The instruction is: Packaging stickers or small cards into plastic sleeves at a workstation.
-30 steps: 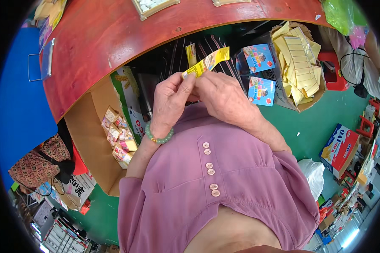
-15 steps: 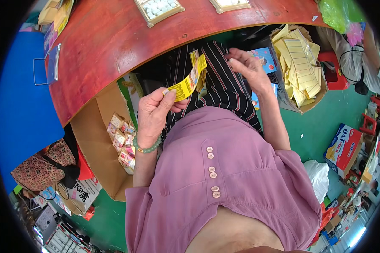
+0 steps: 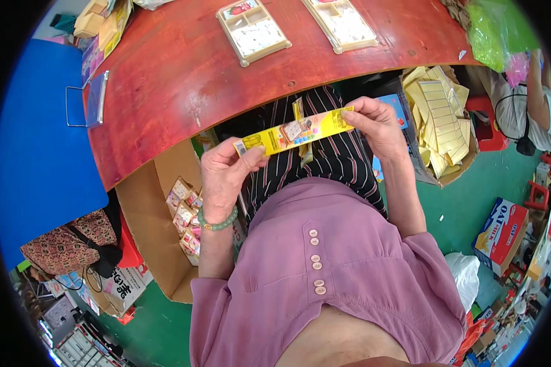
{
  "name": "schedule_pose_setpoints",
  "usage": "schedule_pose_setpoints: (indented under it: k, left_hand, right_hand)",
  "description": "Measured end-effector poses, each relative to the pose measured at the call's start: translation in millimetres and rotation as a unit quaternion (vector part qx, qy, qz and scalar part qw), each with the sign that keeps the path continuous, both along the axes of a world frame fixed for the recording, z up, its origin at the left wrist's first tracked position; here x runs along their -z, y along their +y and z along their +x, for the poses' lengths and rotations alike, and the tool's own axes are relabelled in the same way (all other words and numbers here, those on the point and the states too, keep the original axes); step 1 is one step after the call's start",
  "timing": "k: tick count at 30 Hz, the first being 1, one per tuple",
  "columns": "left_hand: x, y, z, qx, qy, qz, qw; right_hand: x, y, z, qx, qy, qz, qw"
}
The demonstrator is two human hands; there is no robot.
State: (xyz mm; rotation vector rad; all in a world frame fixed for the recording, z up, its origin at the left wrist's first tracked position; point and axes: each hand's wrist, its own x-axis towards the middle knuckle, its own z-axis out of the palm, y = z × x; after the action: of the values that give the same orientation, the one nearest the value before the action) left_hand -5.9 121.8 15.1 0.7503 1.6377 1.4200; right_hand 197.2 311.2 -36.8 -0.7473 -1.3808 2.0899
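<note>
A long yellow printed paper strip (image 3: pixel 294 133) is stretched out flat above my lap, just off the near edge of the red table (image 3: pixel 183 79). Its left end is pinched between thumb and fingers of my left hand (image 3: pixel 228 168), which has a green bead bracelet at the wrist. My right hand (image 3: pixel 378 128) pinches the opposite end. Behind the strip, another yellow piece (image 3: pixel 298 110) pokes up over my striped trousers; how it lies there is partly hidden. On the table beyond stand two cream compartment trays (image 3: pixel 254 33) (image 3: pixel 343 24) holding small white pieces.
At my left, an open cardboard box (image 3: pixel 156 196) holds several small packed boxes (image 3: pixel 187 217). A carton of yellow folded card pieces (image 3: pixel 438 116) stands at my right, beside a red stool (image 3: pixel 488 131). Another person's arm (image 3: pixel 537 98) shows at far right. A blue-and-red carton (image 3: pixel 501 235) is on the green floor.
My right hand, empty and apart before, has taken hold of the strip's free end. The strip, earlier curled, is now pulled straight across. The view has shifted, showing more of the table.
</note>
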Motion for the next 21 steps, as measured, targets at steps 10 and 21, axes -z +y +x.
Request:
schedule_pose_setpoints:
  k: [10, 21]
  left_hand:
    - [-32.9, 99.4, -77.9, -0.144, 0.038, 0.077, 0.986]
    - [-15.7, 140.0, -117.9, -0.154, 0.014, 0.073, 0.985]
  right_hand:
    - [-70.8, 66.4, -107.1, 0.074, -0.071, 0.215, 0.971]
    - [-49.5, 105.8, -162.8, 0.088, -0.176, 0.304, 0.932]
